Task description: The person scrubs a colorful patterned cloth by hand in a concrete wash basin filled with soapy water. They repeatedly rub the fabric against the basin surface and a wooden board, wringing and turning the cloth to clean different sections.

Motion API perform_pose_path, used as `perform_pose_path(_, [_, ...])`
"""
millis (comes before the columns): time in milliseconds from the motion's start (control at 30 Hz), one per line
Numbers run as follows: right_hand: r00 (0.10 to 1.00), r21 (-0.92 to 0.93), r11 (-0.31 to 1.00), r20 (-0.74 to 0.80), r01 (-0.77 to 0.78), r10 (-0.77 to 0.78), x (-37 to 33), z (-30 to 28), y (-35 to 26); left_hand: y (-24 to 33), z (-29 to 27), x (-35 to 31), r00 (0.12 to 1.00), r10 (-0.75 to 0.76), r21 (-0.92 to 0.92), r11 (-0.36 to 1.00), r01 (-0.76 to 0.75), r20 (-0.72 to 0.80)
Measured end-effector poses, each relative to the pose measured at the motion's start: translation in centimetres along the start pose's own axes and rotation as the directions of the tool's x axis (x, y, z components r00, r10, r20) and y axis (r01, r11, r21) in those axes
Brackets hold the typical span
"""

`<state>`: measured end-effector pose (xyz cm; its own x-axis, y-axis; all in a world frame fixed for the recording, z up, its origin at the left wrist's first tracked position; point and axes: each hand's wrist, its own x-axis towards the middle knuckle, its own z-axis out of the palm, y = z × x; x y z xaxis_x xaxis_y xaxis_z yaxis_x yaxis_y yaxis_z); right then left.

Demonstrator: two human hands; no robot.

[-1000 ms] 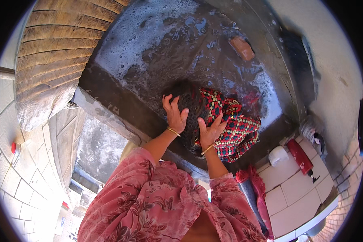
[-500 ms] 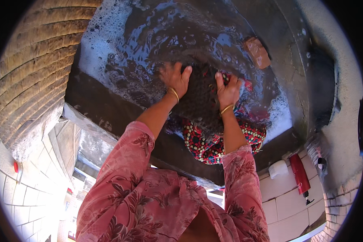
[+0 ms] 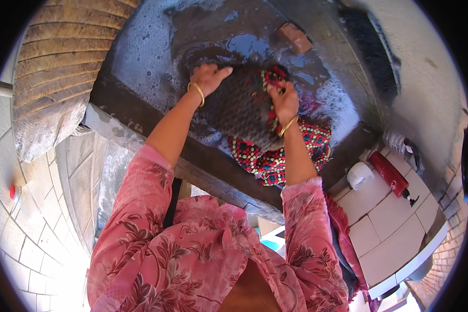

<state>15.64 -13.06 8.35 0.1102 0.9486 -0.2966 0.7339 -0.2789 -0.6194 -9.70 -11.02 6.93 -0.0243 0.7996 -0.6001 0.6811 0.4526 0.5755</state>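
A thick, wet textile like a woven mat lies partly in soapy water. Its dark grey-brown face [image 3: 236, 112] is uppermost, while a beaded-looking red, black, green and cream patterned part [image 3: 255, 164] hangs over the near rim of the dark basin [image 3: 140, 117]. My left hand [image 3: 210, 79] grips the far left edge of this mat, thumb pointing right. On its right side my right hand [image 3: 284, 102] pinches the edge, where some patterned face is folded up. Both wrists wear a gold-coloured bangle. The fingertips under the mat are hidden.
A reddish-brown block [image 3: 295, 37] sits at the basin's far right. White foam [image 3: 145, 62] floats along the left side. A ribbed, worn slab [image 3: 67, 73] rises at left. On the tiled ledge to the right are a red pump bottle [image 3: 389, 173] and a white object [image 3: 360, 176].
Both hands have raised the mat, and more of its dark face shows above the water. The right hand has closed on its edge. The whole view has shifted.
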Motion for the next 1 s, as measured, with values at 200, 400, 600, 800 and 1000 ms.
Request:
perform_pose_path(200, [0.995,0.086,0.994,-0.083,0.066,-0.059,-15.6,-1.6,-4.8,3.7,1.7,-9.7,0.959,0.257,0.115,0.963,-0.244,-0.117])
perform_pose_path(400, [0.996,0.062,0.995,-0.057,0.074,-0.07,-18.8,2.9,-3.4,-0.4,7.2,-13.0,0.903,0.393,0.32,0.89,-0.325,-0.176])
perform_pose_path(600, [0.996,0.032,0.998,-0.063,0.059,-0.057,-10.2,6.0,-1.4,-0.7,7.3,-4.4,0.882,0.452,0.426,0.829,-0.362,-0.131])
perform_pose_path(800, [0.999,0.106,0.994,-0.017,0.036,-0.035,-3.7,6.9,0.9,1.2,7.1,1.5,0.955,0.297,0.393,0.881,-0.263,-0.025])
perform_pose_path(1000, [1.0,0.188,0.982,-0.028,-0.001,0.006,1.4,7.9,3.1,2.4,6.4,6.2,0.987,0.039,0.343,0.935,-0.092,0.158])
